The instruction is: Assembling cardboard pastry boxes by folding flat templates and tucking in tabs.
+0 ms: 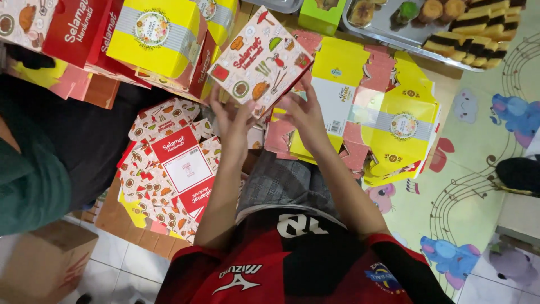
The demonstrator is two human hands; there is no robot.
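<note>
A soft play mat (478, 169) with cartoon elephants and music notes covers the right side of the frame. On it, in the middle right, lies a pile of flat yellow and pink boxes (388, 112) that are not folded up. In the lower left is another pile of flat boxes (174, 174), white and red with little food pictures. Along the top left sits a stack of folded boxes (152, 39), red ones and yellow ones. In the top right corner is a metal tray (394, 35) with striped cake slices (478, 28) and other small cakes on it. At the far left a person in a dark green top (34, 169) sits close by. A brown cardboard box (45, 264) stands in the lower left corner. In the upper middle, both hands hold up a small folded box (260, 59), white with food pictures and tilted like a diamond. The left hand (232, 121) has its fingers spread and curled under the box's lower left edge. The right hand (304, 112) grips the lower right edge with fingers spread.
</note>
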